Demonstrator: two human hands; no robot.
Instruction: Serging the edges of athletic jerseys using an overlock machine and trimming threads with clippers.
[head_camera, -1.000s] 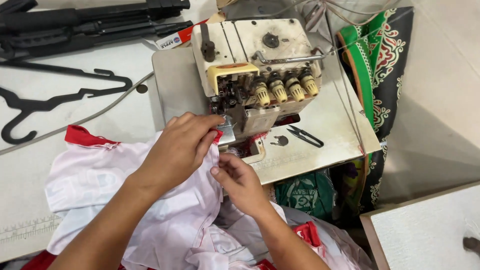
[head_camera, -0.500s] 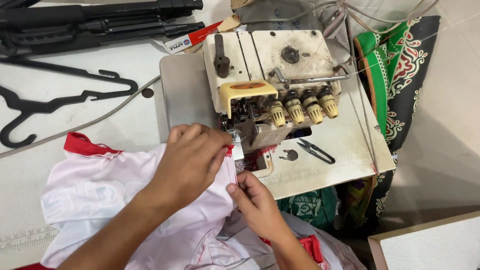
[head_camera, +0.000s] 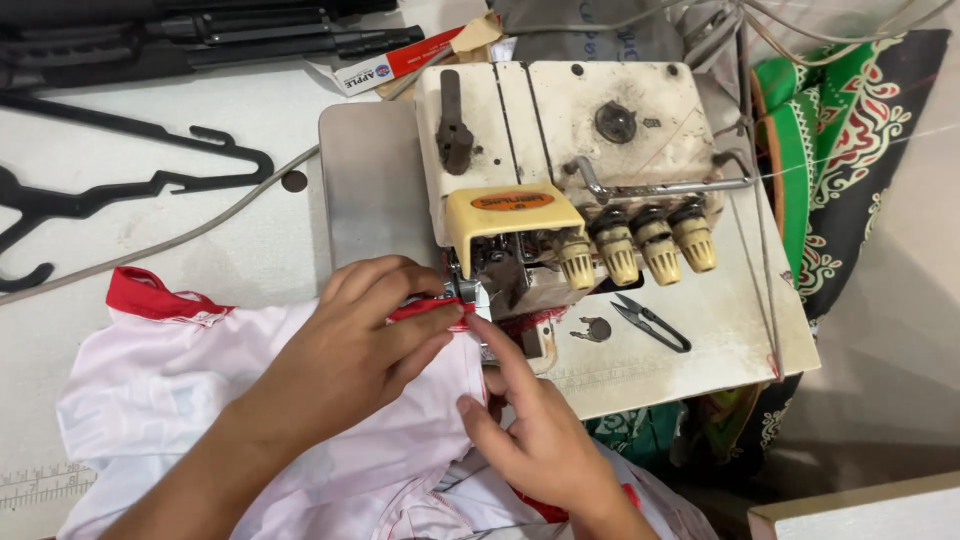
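Note:
A cream overlock sewing machine (head_camera: 560, 150) stands on a grey table plate (head_camera: 370, 180). A white garment with red trim (head_camera: 170, 380) lies in front of it, its red edge (head_camera: 425, 308) fed under the presser foot. My left hand (head_camera: 360, 345) lies flat on the cloth, fingertips pressing the red edge just left of the foot. My right hand (head_camera: 535, 430) is below the foot, index finger stretched up along the cloth's edge and thumb on the fabric.
Small black thread snips (head_camera: 650, 322) lie on the plate to the right of the machine. Black clothes hangers (head_camera: 110, 185) and a black folded stand (head_camera: 200, 35) lie at the left and back. A green patterned cloth (head_camera: 840, 130) hangs at the right.
The view has shifted, so the machine sits further right and lower. Both hands stay on the garment at the presser foot; my right index finger now stretches up toward the foot.

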